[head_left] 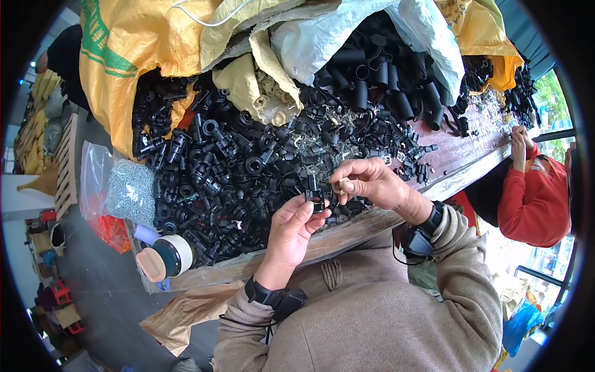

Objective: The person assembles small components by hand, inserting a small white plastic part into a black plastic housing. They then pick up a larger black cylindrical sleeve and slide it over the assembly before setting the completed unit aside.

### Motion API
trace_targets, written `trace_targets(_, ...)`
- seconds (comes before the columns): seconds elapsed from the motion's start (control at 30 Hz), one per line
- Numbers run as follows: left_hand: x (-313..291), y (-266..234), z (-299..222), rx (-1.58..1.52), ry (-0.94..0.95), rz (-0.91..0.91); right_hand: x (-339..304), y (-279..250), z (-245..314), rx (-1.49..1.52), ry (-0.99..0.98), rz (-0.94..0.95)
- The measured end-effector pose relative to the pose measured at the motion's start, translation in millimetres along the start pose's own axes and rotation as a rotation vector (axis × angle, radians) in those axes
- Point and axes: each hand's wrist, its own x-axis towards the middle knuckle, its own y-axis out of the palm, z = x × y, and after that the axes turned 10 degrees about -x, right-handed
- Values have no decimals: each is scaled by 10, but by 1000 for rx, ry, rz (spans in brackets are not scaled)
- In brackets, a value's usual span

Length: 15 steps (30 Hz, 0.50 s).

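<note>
Over the near edge of the desk [453, 147], both hands are up close together, just above a big heap of blk plastic parts [207, 146]. L hand [289, 234], palm turned up, has its fingers closed narrow on a blk part [317, 203] – thumb on the near side, the part upright-ish, exact shape hard to tell. R hand [383, 187] is just beside it, thumb & index pinching a small pale pc [343, 183]; whether that pc touches the blk part, can't tell.

Beyond the hands, small metal bits [331, 133] lie mixed w/ the heap. Farther back, a white sack [427, 37] gapes open w/ blk tubes [384, 74] in its mouth; a yellow sack [133, 34] stands at back L. Nr the L end of the desk: a clear bag of screws [130, 193] and a wide roll [176, 255] on its side – both well apart from the hands. Off to the R, a person in a red top [538, 208].
</note>
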Motion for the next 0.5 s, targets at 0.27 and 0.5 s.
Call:
trace_targets(0.27, -79, 31, 75, 86, -81, 4, -172, 130, 157, -241, -145, 22)
trace_targets(0.5, -91, -15, 98, 72, -161, 21, -148, 229, 208, -687, -410, -4)
